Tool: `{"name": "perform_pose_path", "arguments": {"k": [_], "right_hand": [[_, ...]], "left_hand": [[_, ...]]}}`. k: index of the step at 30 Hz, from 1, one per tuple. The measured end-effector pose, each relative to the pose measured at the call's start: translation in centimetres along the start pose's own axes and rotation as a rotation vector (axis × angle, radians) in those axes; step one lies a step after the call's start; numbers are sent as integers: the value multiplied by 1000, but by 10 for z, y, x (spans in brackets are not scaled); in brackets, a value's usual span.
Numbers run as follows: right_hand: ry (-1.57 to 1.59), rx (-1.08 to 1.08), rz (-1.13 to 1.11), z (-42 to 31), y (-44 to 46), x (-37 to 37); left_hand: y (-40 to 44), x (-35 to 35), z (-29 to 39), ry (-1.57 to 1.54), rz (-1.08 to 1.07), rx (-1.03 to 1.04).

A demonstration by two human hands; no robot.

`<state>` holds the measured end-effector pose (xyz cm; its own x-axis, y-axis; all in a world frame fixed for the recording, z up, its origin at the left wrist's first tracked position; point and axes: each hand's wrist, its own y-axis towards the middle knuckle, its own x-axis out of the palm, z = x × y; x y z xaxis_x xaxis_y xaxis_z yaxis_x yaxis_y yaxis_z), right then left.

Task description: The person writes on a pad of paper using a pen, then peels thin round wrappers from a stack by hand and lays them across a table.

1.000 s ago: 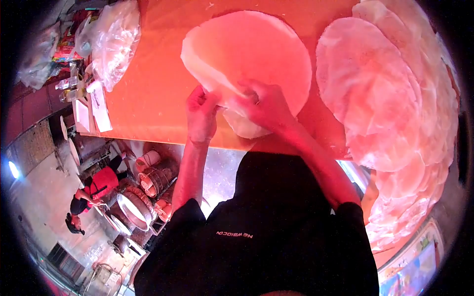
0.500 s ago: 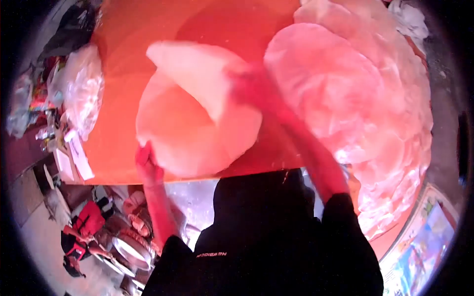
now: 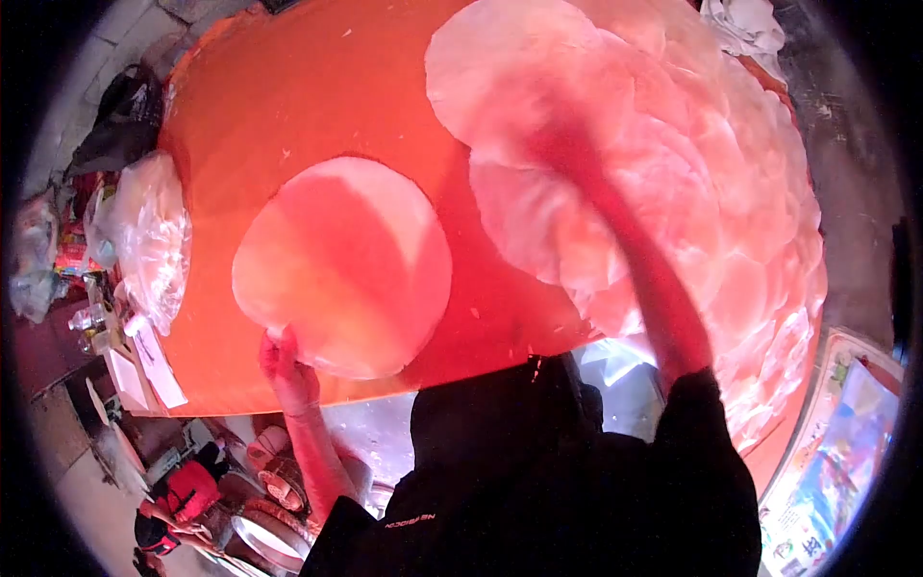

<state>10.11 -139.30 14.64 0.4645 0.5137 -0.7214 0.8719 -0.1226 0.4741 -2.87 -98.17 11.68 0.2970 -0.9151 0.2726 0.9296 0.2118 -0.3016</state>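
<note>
One thin round flatbread [image 3: 336, 260] lies flat and unfolded on the orange table. My left hand [image 3: 286, 363] pinches its near-left edge, fingers closed. To the right spreads a broad heap of overlapping flatbreads [image 3: 711, 192], pinkish under the red light. Over the heap's left part, my right hand [image 3: 556, 133] reaches out and is smeared by motion, so its fingers do not show clearly. It is at or just above a round flatbread [image 3: 481, 58] that sticks out at the heap's far left.
The orange cloth [image 3: 269, 106] covers the table. Along its left side are a clear plastic bag [image 3: 156, 240] of pale stuff and a black bag [image 3: 125, 111]. A person in red and black [image 3: 187, 492] is beyond the lower left, near round metal pans [image 3: 264, 539].
The folded flatbread now lies opened out flat. My right hand has left it and swung up and right over the heap. My left hand still pinches the edge.
</note>
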Motion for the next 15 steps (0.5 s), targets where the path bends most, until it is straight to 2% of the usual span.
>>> {"name": "perform_pose_path", "arguments": {"k": [3, 5, 8, 12, 14, 15], "right_hand": [[651, 71, -518, -103, -69, 41], [841, 124, -679, -139, -90, 51], [957, 296, -670, -151, -100, 62], [854, 161, -600, -147, -105, 89], [822, 72, -362, -161, -105, 90], [829, 67, -370, -161, -103, 91]], "left_hand": [[7, 38, -6, 19, -143, 43], [3, 65, -5, 64, -220, -5], [8, 60, -16, 47, -237, 20], [11, 66, -19, 33, -191, 2], [13, 65, -21, 35, -162, -26], [15, 65, -22, 57, -160, -4]]}}
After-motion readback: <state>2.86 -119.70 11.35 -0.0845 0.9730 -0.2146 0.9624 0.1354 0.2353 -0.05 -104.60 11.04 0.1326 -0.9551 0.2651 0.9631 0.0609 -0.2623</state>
